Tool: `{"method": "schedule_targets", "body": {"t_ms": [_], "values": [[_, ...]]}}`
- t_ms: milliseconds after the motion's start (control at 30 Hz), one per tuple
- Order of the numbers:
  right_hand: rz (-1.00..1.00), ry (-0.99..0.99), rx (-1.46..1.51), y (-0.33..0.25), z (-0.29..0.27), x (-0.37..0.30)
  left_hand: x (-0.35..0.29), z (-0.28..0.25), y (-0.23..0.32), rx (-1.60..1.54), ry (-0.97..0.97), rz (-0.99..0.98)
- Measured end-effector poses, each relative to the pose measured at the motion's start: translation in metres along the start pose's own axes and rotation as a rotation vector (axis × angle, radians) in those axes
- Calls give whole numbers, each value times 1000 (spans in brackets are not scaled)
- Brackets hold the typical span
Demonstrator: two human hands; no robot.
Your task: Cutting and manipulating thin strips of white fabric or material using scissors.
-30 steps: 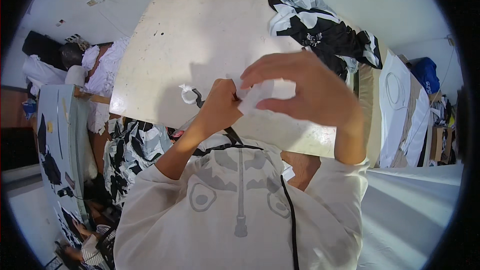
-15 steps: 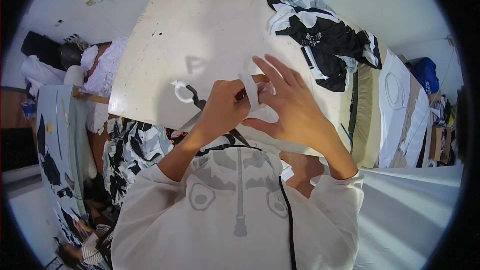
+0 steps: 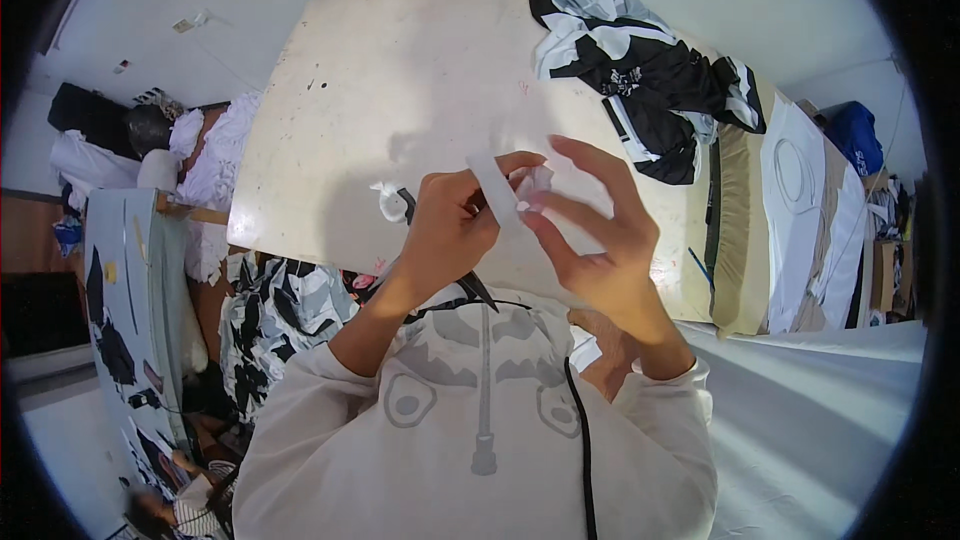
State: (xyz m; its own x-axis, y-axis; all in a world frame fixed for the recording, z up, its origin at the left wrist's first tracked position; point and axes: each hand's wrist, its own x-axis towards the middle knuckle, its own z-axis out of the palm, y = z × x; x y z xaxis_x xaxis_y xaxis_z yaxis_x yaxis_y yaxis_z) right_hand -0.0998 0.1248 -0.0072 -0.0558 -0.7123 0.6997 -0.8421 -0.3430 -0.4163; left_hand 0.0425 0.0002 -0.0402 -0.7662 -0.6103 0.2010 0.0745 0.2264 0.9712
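Observation:
Above the near part of the table [image 3: 345, 60], my left hand [image 3: 450, 225] pinches a narrow white strip [image 3: 492, 186], fabric or paper. Its fingers are closed round the strip. My right hand [image 3: 605, 235] faces it, with thumb and a fingertip together at a crumpled white piece [image 3: 537, 180] beside the strip; the other fingers are raised. Whether that piece joins the strip I cannot tell. Under my left hand shows a dark pointed tool [image 3: 478, 290], perhaps scissors, mostly hidden. A white scrap [image 3: 391, 203] lies left of that hand, next to a black curved part [image 3: 406, 204].
Black, white and grey garments [image 3: 640, 70] are heaped at the table's far right. A pile of cut fabric [image 3: 285, 300] sits below the left edge. Beyond it stands another table [image 3: 125, 250], with a person at lower left. A padded tan edge [image 3: 735, 230] borders the right.
My right hand has drawn its thumb and fingertip in to the white piece. The strip has tilted over, and my left hand has shifted slightly.

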Motion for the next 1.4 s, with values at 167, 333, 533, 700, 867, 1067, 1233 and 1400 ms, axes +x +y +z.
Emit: {"method": "schedule_targets", "body": {"t_ms": [167,333,533,700,867,1067,1233,1400], "values": [[867,114,1114,-2,18,-21,-3,0,18,-68,17,-40],[763,112,1288,10,53,-48,-3,-1,19,-46,21,31],[687,419,1741,12,51,-45,1,-4,22,-253,113,19],[823,652,2008,24,28,-46,-5,-13,25,-177,127,-11],[790,722,1752,76,-15,-87,-5,-21,21,-243,208,38],[585,301,885,11,21,-46,0,-13,28,-71,140,219],[736,258,1036,-18,40,-19,-1,-12,37,-10,182,240],[672,350,1619,1,23,-36,-2,-19,34,18,191,215]]}}
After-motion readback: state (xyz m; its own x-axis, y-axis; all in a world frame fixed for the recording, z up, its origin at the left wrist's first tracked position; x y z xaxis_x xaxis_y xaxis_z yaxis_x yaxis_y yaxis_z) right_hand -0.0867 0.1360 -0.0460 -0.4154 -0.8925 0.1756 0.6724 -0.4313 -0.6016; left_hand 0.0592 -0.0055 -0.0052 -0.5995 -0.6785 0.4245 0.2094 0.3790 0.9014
